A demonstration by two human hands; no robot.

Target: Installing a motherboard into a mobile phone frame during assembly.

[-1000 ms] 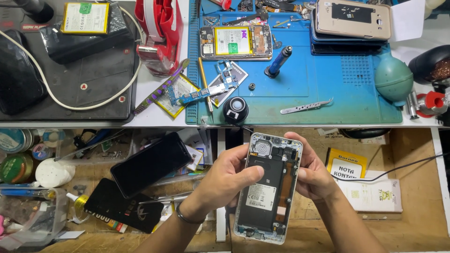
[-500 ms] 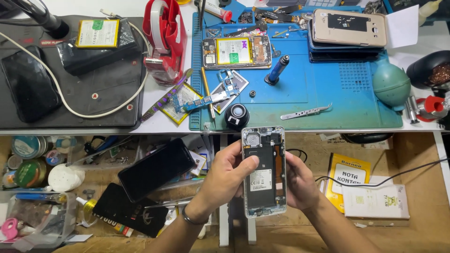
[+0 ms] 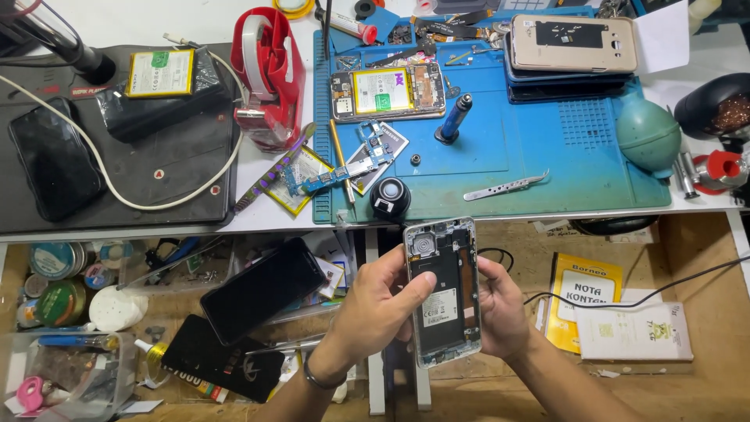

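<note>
phone: opened phone (image 3: 443, 293) with back off, held upright in mid-air below the counter (image 3: 258, 211) edge, at 6 o'clock from the round loupe (image 3: 390, 197)
left grip: left hand (image 3: 383, 301) clasps its left edge, thumb on the battery
right grip: right hand (image 3: 500, 309) closed on its right edge
risk: thumb pressure could likely dent the battery; slip drops it into the open drawer (image 3: 117, 328)

The opened phone (image 3: 443, 291) shows a bright metal frame around a matt black plastic inside; the blue mat (image 3: 539, 156) looks matt rubber, the tweezers (image 3: 504, 186) shiny steel, the worktop (image 3: 195, 23) smooth white
</note>
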